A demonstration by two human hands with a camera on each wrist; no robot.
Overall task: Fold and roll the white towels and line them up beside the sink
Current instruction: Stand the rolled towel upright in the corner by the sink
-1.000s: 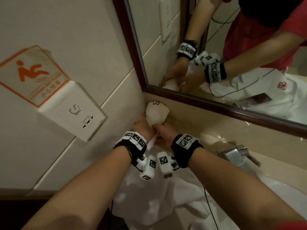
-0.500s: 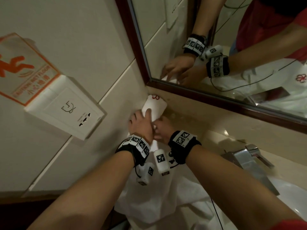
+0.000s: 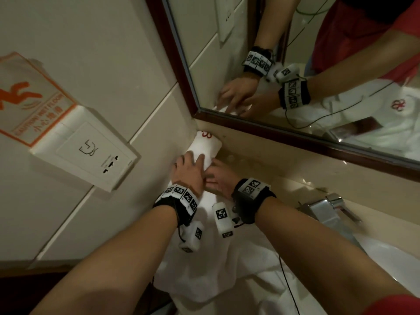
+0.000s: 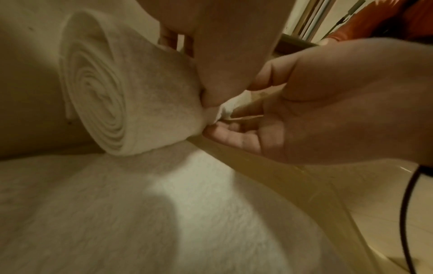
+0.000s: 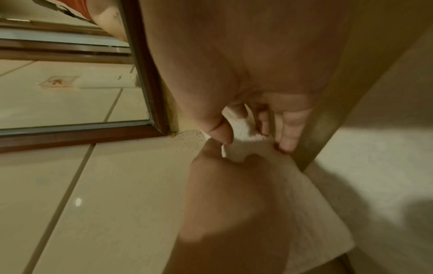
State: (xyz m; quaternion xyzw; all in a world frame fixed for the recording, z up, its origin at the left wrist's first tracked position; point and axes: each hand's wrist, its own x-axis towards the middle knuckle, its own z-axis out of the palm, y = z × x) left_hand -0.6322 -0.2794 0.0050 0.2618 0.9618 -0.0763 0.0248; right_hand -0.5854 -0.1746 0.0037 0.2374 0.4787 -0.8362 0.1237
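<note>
A rolled white towel [image 3: 205, 145] with a red logo lies in the counter corner against the wall, under the mirror. My left hand [image 3: 192, 163] lies flat over its near half, fingers spread and pressing down. In the left wrist view the roll [image 4: 121, 103] shows its spiral end and rests partly on a flat white towel [image 4: 140, 204]. My right hand [image 3: 213, 178] is at the roll's right side; its thumb and fingers pinch a small loose towel corner [image 5: 243, 137] by the roll's lower edge. Loose white towels [image 3: 204, 264] lie under both wrists.
A chrome faucet [image 3: 327, 208] and the white sink [image 3: 386, 258] are to the right. The mirror frame [image 3: 295, 137] runs along the counter's back. A wall socket [image 3: 91, 153] with an orange wet-floor sign [image 3: 29, 103] is on the left wall.
The roll has gone from being held up between both hands to lying in the corner. My left hand has slid forward onto it and flattened; the right hand stayed at its side.
</note>
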